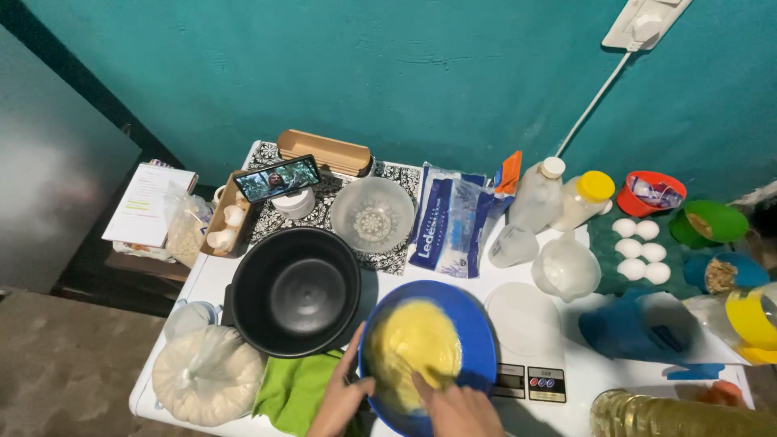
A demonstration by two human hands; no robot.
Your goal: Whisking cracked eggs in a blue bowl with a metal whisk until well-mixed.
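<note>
A round blue plastic bowl (pixel 477 340) is sitting at the near edge of the white table (pixel 566 380), between a large black non-stick pot (pixel 295 290) on its left and a white digital kitchen scale (pixel 528 332) on its right. It is holding a mound of pale yellow dough (pixel 413 344) that is filling most of its inside, looking soft and lumpy, with blue wall showing around the far and right sides.

The right hand (pixel 463 413) is reaching in over the near rim, its fingers (pixel 422 387) pressing down into the dough; they are lying close together, and their tips are sinking out of sight. The left hand (pixel 341 398) is resting against the bowl's left rim, fingers (pixel 356 364) curled loosely around the outside wall, steadying it.

Both hands are being cut off by the bottom edge, so wrists are not showing. A green cloth (pixel 293 388) is lying partly under the left hand.
</note>
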